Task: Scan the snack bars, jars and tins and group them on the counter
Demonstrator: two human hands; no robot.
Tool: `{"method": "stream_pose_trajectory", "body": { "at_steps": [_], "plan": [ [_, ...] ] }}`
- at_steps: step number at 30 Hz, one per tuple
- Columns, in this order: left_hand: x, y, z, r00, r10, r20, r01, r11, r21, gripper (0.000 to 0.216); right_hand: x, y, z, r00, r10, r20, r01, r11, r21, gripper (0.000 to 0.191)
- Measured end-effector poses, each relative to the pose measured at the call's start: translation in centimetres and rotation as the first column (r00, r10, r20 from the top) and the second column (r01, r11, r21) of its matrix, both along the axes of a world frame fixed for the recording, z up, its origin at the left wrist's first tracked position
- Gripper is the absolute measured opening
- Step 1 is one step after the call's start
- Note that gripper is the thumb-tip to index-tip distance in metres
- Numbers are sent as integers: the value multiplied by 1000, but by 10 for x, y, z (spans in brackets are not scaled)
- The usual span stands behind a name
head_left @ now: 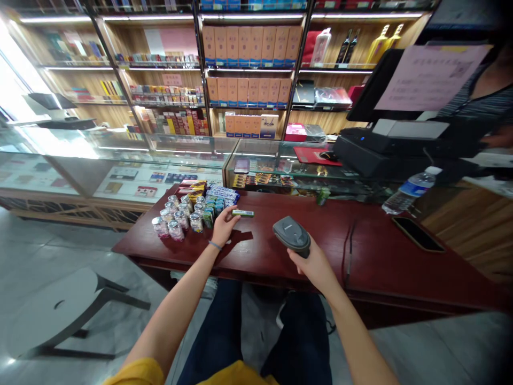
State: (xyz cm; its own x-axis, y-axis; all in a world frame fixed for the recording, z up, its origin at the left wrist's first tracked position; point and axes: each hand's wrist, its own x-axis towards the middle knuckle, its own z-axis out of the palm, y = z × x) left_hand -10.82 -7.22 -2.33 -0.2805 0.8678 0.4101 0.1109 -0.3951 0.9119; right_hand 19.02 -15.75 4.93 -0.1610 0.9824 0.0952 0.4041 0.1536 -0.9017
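My left hand (pixel 223 226) pinches a small green pack (pixel 242 213) and holds it just above the dark red table (pixel 360 251). My right hand (pixel 315 264) grips a grey barcode scanner (pixel 292 234), its head turned toward the pack. Left of the pack stand several small clear candy jars (pixel 176 216), with blue and green packs (pixel 219 197) behind them.
A water bottle (pixel 409 191) lies at the table's right, a black phone (pixel 418 234) near it. Behind are glass display counters (pixel 192 160), a register and monitor (pixel 385 144), and shelves of boxed goods (pixel 248 69). Another person (pixel 484 101) stands at far right. A grey stool (pixel 76 305) sits lower left.
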Motion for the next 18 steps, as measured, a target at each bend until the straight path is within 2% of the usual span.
{"method": "stream_pose_trajectory", "body": {
  "at_steps": [4,8,13,18],
  "plan": [
    [6,7,3,1000,-4,23,4,1000,1,45,19,6,3,997,-74,-35,75,996,40,25],
    [25,21,11,999,-44,-10,44,999,2,40,43,14,7,981,-159,-113,164,986,40,27],
    [69,42,22,994,-99,-47,101,994,44,35,79,22,3,958,-218,-188,227,973,29,31],
    [128,68,21,978,-192,-85,196,980,37,33,108,18,1,934,-268,-236,278,961,10,35]
  ]
}}
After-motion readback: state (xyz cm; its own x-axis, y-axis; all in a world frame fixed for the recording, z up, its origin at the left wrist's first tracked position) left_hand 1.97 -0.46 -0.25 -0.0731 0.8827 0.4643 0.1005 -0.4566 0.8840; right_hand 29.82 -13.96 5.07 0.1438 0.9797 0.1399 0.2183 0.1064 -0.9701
